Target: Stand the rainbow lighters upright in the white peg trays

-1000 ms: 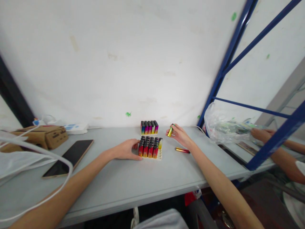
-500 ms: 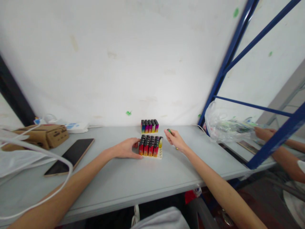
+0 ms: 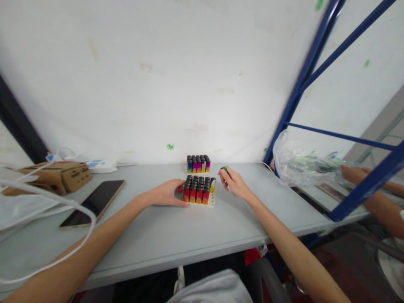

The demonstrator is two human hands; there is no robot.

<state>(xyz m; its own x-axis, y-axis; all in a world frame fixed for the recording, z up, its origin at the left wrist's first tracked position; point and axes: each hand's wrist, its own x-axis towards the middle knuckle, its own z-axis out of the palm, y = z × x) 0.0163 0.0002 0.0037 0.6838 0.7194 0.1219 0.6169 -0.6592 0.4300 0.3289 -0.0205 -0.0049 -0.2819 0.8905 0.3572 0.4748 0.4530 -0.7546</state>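
Observation:
My left hand (image 3: 168, 192) grips the left end of a white lighter tray (image 3: 211, 205), its thumb at the front corner and its fingers behind. Upright in that tray stand several rows of red lighters (image 3: 196, 194) with black tops. At its right side one yellow lighter (image 3: 213, 184) stands behind bare slots. To the right of the tray, my right hand (image 3: 233, 182) is raised a little above the table, closed around a lighter (image 3: 224, 169). Only the green and dark end of this lighter shows; the fingers cover the rest.
A second block of multicoloured lighters (image 3: 198, 164) stands near the wall. At left lie a phone (image 3: 94, 202), a cardboard box (image 3: 63, 176) and a white cable (image 3: 90, 214). A blue metal frame (image 3: 290, 101) and a plastic bag (image 3: 287, 164) are at right, beyond them another person's arms (image 3: 375, 202).
My right hand has turned slightly, and less of the lighter shows in it. My left hand keeps its hold on the tray. The whole view has shifted slightly.

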